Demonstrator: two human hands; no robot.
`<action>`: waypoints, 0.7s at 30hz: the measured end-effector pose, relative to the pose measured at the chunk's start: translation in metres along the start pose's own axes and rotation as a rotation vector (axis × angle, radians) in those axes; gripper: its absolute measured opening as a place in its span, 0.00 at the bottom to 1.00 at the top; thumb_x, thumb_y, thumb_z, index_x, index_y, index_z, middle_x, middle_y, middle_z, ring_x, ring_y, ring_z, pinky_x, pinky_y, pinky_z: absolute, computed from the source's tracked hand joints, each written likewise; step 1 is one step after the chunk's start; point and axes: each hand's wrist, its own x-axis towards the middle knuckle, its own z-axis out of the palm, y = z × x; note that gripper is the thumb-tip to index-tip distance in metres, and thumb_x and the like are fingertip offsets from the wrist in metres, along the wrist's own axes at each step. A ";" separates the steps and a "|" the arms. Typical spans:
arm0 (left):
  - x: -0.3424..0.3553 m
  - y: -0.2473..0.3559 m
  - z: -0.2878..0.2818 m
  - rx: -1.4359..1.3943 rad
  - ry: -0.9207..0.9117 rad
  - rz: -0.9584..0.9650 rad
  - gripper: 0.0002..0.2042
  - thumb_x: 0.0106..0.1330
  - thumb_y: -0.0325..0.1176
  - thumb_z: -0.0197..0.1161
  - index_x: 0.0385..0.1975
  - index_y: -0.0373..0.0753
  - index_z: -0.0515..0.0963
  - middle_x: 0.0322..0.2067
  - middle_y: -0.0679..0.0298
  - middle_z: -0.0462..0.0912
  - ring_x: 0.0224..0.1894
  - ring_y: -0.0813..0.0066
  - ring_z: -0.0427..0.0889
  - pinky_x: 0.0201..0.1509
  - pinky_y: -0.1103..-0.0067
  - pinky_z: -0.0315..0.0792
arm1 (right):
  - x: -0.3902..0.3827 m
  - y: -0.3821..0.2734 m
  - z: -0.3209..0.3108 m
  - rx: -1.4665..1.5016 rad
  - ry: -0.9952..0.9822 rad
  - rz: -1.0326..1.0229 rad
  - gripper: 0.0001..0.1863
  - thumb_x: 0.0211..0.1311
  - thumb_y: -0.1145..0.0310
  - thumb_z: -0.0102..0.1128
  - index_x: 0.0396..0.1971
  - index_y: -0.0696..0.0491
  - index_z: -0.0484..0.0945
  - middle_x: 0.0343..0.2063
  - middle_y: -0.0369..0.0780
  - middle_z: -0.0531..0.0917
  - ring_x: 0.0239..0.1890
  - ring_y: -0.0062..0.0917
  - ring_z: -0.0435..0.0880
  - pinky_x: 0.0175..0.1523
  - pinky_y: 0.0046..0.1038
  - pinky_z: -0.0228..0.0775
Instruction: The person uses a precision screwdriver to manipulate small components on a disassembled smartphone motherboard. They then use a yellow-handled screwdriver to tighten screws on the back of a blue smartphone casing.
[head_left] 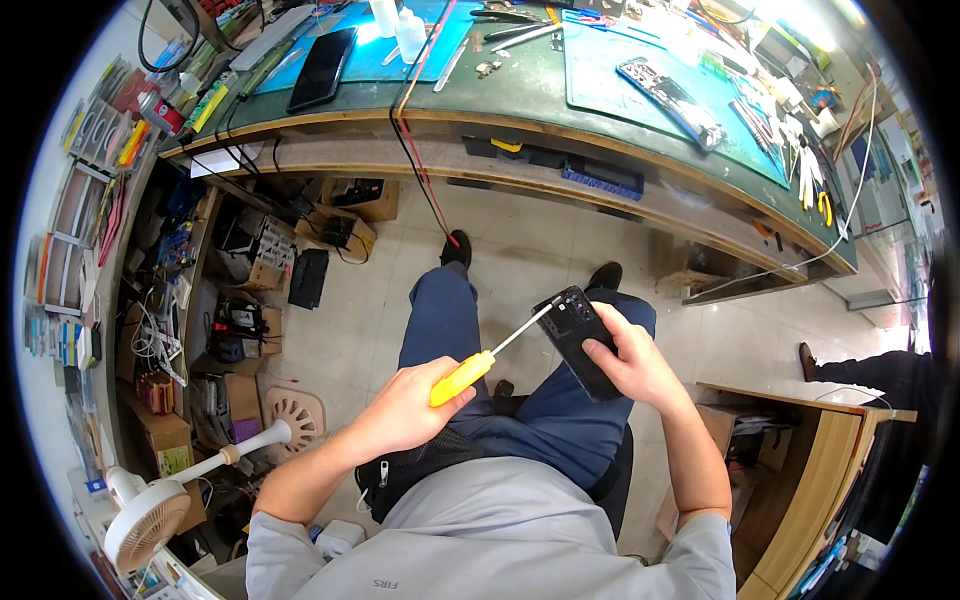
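Note:
My left hand [415, 405] is closed round the yellow handle of a screwdriver [463, 379]. Its long metal shaft slants up to the right, and the tip reaches the upper left edge of a black smartphone back cover or phone [577, 343]. Whether the tip touches it or only passes in front, I cannot tell. My right hand [632, 362] grips that black phone by its right side, thumb lying across its dark face. The camera openings show at its top end. Both hands are over my lap, below the workbench's front edge.
Ahead runs a green-topped workbench [375, 105] with blue mats, an opened phone [670, 100], a dark phone [322, 70], bottles and pliers. Red and black cables [418, 165] hang over its edge. A white fan [150, 525] and crowded shelves stand left. Another person's leg [860, 370] shows right.

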 end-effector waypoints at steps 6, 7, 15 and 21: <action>-0.012 0.001 -0.004 -0.101 0.043 0.032 0.09 0.72 0.35 0.66 0.44 0.38 0.78 0.36 0.61 0.84 0.39 0.68 0.84 0.45 0.72 0.76 | -0.002 0.018 0.002 0.496 -0.092 -0.002 0.26 0.72 0.76 0.60 0.68 0.58 0.67 0.55 0.36 0.81 0.57 0.19 0.78 0.64 0.25 0.70; -0.013 0.001 -0.006 -0.151 0.059 0.028 0.08 0.71 0.32 0.67 0.44 0.38 0.77 0.36 0.63 0.83 0.38 0.72 0.83 0.45 0.75 0.75 | -0.003 0.016 0.002 0.534 -0.109 0.001 0.26 0.72 0.75 0.61 0.68 0.58 0.67 0.56 0.36 0.80 0.58 0.19 0.77 0.65 0.25 0.69; -0.024 0.003 -0.011 -0.132 0.043 0.036 0.07 0.70 0.30 0.66 0.41 0.37 0.77 0.33 0.62 0.82 0.36 0.70 0.82 0.42 0.75 0.75 | -0.004 0.008 0.002 0.573 -0.158 0.013 0.28 0.72 0.74 0.62 0.68 0.59 0.67 0.57 0.37 0.80 0.59 0.19 0.77 0.66 0.25 0.68; -0.025 0.009 -0.009 -0.096 0.016 0.043 0.07 0.69 0.31 0.66 0.41 0.37 0.77 0.32 0.61 0.83 0.33 0.65 0.82 0.40 0.73 0.75 | -0.008 0.007 0.003 0.564 -0.168 -0.010 0.24 0.73 0.74 0.59 0.66 0.60 0.69 0.55 0.37 0.79 0.58 0.19 0.76 0.65 0.26 0.68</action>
